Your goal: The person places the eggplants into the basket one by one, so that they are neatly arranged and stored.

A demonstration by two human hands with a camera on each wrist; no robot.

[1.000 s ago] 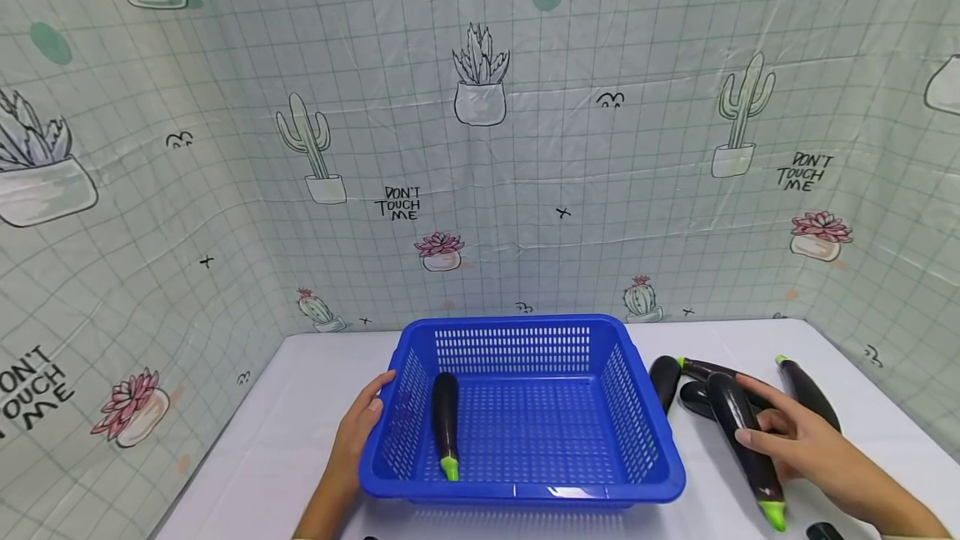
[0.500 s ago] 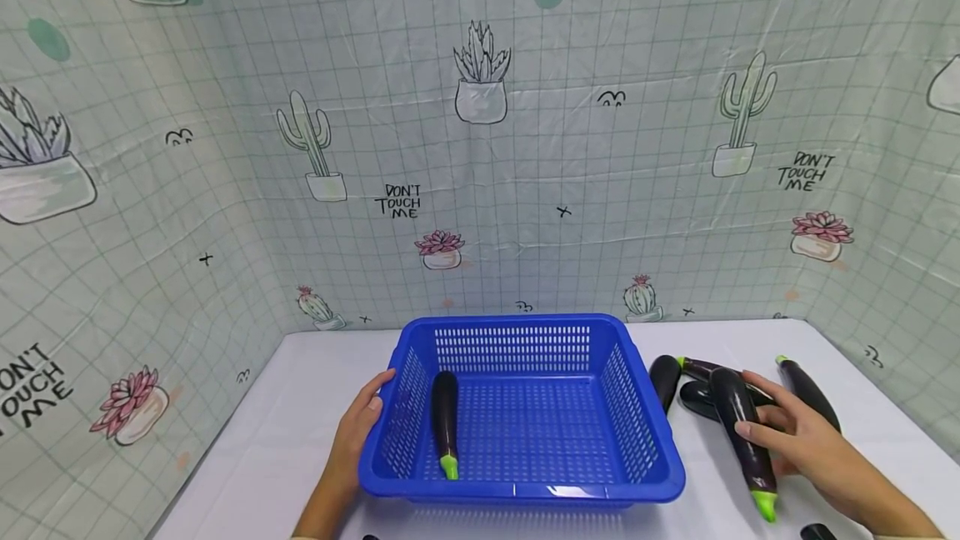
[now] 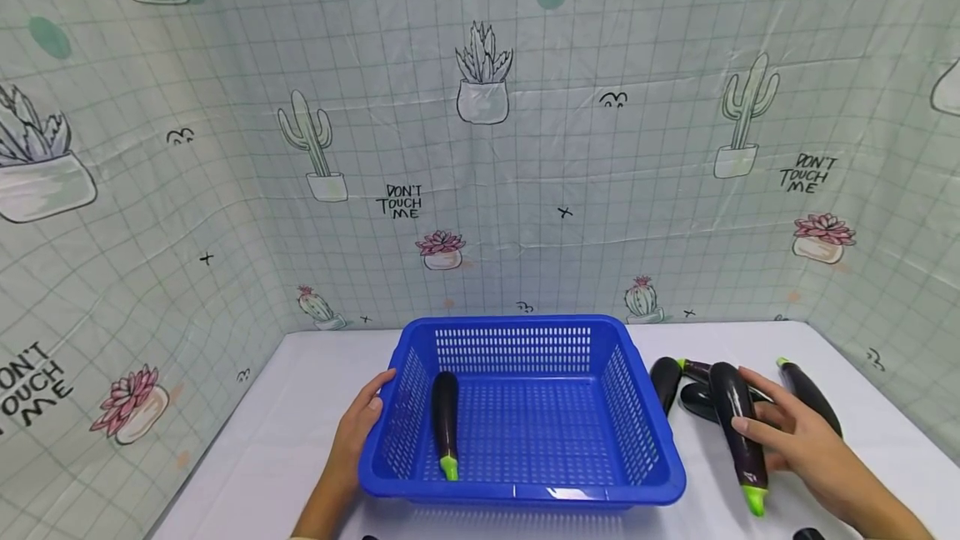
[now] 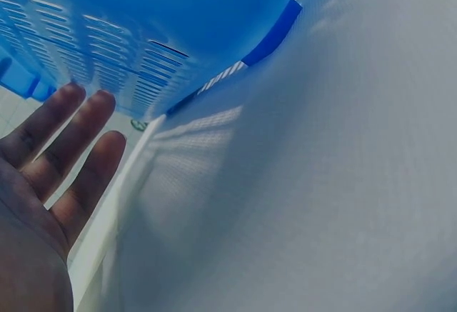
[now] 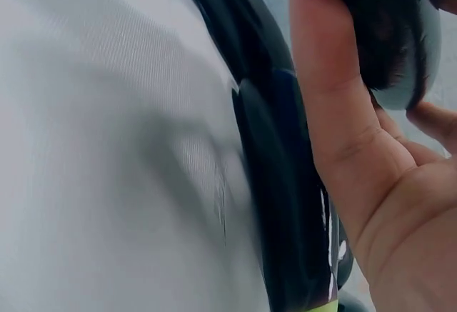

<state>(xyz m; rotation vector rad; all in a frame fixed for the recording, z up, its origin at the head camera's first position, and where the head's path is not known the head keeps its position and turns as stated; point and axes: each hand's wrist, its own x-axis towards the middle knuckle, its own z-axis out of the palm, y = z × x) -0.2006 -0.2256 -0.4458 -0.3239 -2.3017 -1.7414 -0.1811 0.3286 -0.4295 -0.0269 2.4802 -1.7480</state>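
Note:
In the head view, my right hand (image 3: 806, 440) grips a dark, glossy eggplant (image 3: 738, 427) round its middle, thumb on the near side; its green stem end points toward me. The right wrist view shows the held eggplant (image 5: 400, 41) between thumb and fingers, raised over the white cloth with a shadow below. My left hand (image 3: 352, 436) rests at the left side of a blue plastic basket (image 3: 517, 491). In the left wrist view the left fingers (image 4: 89, 176) lie fairly straight against the slotted basket wall (image 4: 136, 62). One eggplant (image 3: 446, 423) lies inside the basket, along its left side.
Several more eggplants lie right of the basket, including one by its wall (image 3: 665, 382) and one farther right (image 3: 810, 397). Another dark end (image 3: 808, 534) shows at the bottom edge. A patterned cloth backdrop (image 3: 525, 157) stands behind the white table (image 3: 258, 423).
My right hand has shifted the gripped eggplant slightly left and away from me, and its stem end has swung left. My left hand and the basket have stayed put.

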